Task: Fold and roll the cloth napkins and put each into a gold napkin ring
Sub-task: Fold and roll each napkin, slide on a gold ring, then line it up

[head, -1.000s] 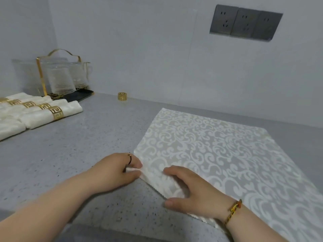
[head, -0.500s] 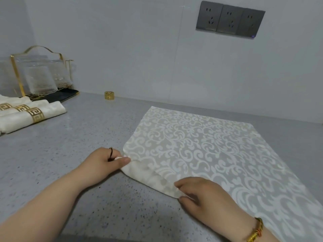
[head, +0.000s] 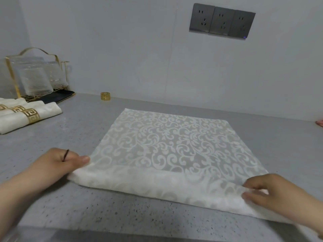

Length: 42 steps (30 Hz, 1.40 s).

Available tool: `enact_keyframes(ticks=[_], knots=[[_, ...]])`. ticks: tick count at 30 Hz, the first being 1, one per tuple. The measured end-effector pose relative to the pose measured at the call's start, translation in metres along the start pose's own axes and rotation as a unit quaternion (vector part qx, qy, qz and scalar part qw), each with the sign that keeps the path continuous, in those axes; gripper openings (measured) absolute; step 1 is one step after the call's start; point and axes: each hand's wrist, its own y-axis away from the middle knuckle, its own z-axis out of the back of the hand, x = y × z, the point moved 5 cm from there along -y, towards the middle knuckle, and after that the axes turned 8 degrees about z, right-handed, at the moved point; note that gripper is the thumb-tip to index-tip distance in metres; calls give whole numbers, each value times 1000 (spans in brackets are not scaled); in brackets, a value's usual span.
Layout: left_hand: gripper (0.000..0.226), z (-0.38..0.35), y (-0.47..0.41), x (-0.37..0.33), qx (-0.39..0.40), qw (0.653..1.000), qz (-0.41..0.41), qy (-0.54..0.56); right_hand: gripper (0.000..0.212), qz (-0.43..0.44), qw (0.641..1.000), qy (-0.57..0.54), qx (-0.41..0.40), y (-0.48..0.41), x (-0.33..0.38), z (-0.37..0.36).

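A white damask napkin (head: 174, 145) is spread flat on the grey speckled worktop (head: 87, 198), with its near edge turned over into a narrow folded strip. The left end of that strip is pinched by the left hand (head: 57, 165), thumb on top of the fabric. The right end is pinched between thumb and curled fingers of the right hand (head: 272, 193). A loose gold napkin ring (head: 105, 96) stands by the wall, well apart from the napkin. Rolled napkins (head: 26, 116) already fitted with gold rings are laid side by side at far left, in front of a gold-framed glass rack (head: 35, 75).
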Motion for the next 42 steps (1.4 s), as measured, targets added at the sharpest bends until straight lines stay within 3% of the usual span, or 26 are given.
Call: enact_keyframes(ticks=[1, 4, 7, 11, 12, 14, 19, 25, 31, 34, 36, 38, 39, 42], knots=[[91, 8, 3, 3, -8, 1000, 18, 17, 19, -15, 999, -32, 11, 2, -10, 3], [73, 19, 8, 3, -2, 999, 39, 16, 33, -51, 992, -116, 23, 5, -28, 9], [97, 23, -2, -7, 11, 999, 19, -40, 37, -85, 986, -141, -10, -4, -42, 12], [74, 13, -16, -17, 109, 985, 45, -125, 33, -117, 982, -131, -62, -26, -47, 15], [59, 10, -22, -19, 119, 981, 39, -149, 32, -117, 983, -127, -70, -34, -45, 16], [21, 7, -40, -22, 81, 980, 26, -181, 30, -120, 984, -106, -82, -53, -42, 19], [40, -6, -89, -20, -13, 965, 3, -261, 23, -144, 984, -18, -102, -107, -43, 18], [28, -2, -115, -13, -137, 935, -4, -327, 25, -166, 978, 52, -119, -158, -50, 13], [15, 0, -117, -10, -148, 940, -3, -307, 18, -152, 964, 176, -126, -169, -50, 7], [24, 3, -105, -23, -161, 949, -48, -266, 22, -137, 955, 211, -156, -171, -49, 6], [22, -12, -87, -42, -112, 955, -129, -243, 23, -128, 951, 221, -173, -173, -48, 5], [44, -48, -61, -57, 4, 942, -189, -278, 25, -130, 950, 219, -183, -173, -47, 5], [56, -67, -50, -58, 48, 924, -205, -319, 25, -131, 950, 217, -181, -173, -47, 5], [61, -104, -36, -50, 99, 852, -249, -451, 26, -134, 950, 208, -188, -171, -46, 5]])
